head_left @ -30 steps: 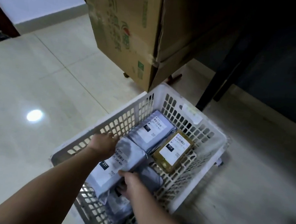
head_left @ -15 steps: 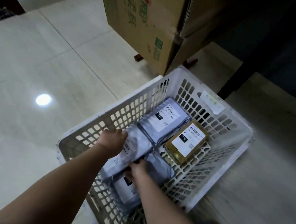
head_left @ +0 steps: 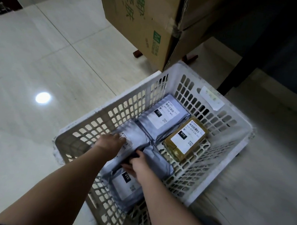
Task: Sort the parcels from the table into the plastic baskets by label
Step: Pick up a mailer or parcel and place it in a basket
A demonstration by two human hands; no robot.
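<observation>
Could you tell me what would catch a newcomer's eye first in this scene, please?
First, the white plastic basket on the tiled floor, holding labelled parcels. Both hands reach into it: the left hand lies on a grey parcel by the left wall, the right hand beside it on another grey parcel. The brown parcel marked 010 stands out at the right.

- The floor (head_left: 48,61) is pale glossy tile with thin grout lines and one bright light reflection at the left.
- A white perforated plastic basket (head_left: 219,149) stands directly on it, near and right of centre.
- A cardboard box (head_left: 136,15) rises just beyond the basket, resting on small reddish-brown feet (head_left: 137,53).
- A dark table leg (head_left: 240,63) stands at the far right.
</observation>
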